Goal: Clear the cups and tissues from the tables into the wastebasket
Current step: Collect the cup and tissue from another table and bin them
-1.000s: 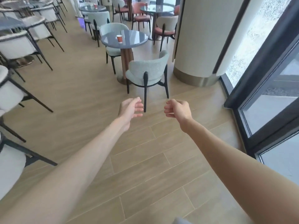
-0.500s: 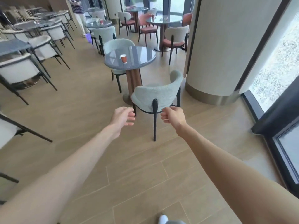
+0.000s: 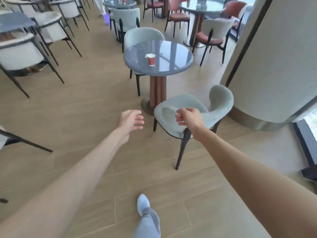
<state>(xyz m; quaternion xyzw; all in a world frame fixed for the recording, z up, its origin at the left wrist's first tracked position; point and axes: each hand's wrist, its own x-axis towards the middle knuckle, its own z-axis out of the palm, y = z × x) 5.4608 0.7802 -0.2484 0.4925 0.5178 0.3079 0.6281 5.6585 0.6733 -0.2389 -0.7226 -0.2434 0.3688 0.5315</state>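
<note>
A red paper cup (image 3: 151, 59) stands upright on the round grey table (image 3: 173, 62) ahead, with a small white tissue (image 3: 146, 56) touching its left side. My left hand (image 3: 131, 121) is stretched out over the floor, short of the table, fingers loosely curled and holding nothing. My right hand (image 3: 187, 118) hovers above the near chair, also loosely curled and holding nothing. Another red cup (image 3: 123, 0) sits on a farther table (image 3: 120, 4). No wastebasket is in view.
A pale green chair (image 3: 193, 115) stands between me and the table, and another (image 3: 143, 36) behind it. A wide white column (image 3: 274, 62) rises on the right. White chairs (image 3: 22, 54) line the left. Pink chairs (image 3: 212, 35) ring a glass table (image 3: 200, 6). My foot (image 3: 143, 204) steps forward.
The table with the red cup has come much closer and now fills the upper centre. Both hands stay outstretched, holding nothing. My foot has come into view below.
</note>
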